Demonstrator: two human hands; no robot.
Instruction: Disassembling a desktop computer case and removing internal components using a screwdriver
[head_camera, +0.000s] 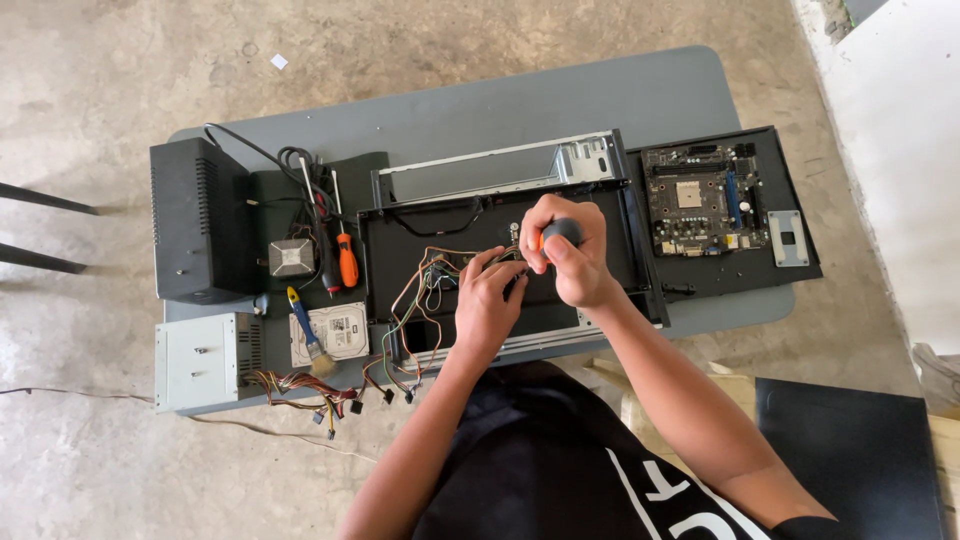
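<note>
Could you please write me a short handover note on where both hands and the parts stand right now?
Right hand: gripping a screwdriver upright over the open computer case.
Left hand: fingers at the wire bundle beside the tip.
Done: motherboard lies out on a black panel, right; power supply, hard drive and brush sit left.
Left: cannot tell whether the screw is in or out.

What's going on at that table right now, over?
Right hand gripping screwdriver, tip down inside open computer case. Left hand steadying at the tip. Loose wires bunched beside left hand.
</note>
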